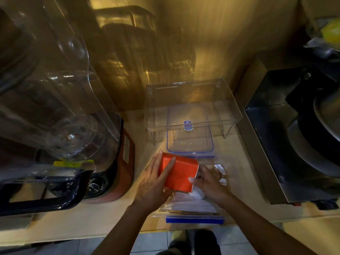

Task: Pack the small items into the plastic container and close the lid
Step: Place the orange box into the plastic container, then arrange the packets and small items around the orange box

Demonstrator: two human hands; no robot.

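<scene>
Left hand: your left hand [156, 183] is lying flat, fingers spread, against the near and left faces of the orange cup [179, 173]; it is bracing the cup rather than closing around it.
Right hand: your right hand [207, 183] is curling partly shut at the cup's white mouth, at 3 o'clock from the cup; what the fingers are pinching is too hidden to tell.
Orange cup: you are holding it tipped on its side with the mouth toward 4 o'clock, probably so that its contents are sliding out over the container.
Plastic container: the container [218, 208] is sitting on the table [110, 221] under both hands, at 6 o'clock of the view, with its blue clip [195, 220] on the near edge; it is open, with white strips and small packets [219, 167] already lying inside.
Lid: the blue-rimmed lid [190, 137] is lying flat at 12 o'clock from the cup, half under a clear raised stand [193, 100], parked clear of the packing.
Stage: judging by this, you are filling; closing is not yet done.
Surroundings: a blender [60, 116] is standing at 9 o'clock, well apart.
</scene>
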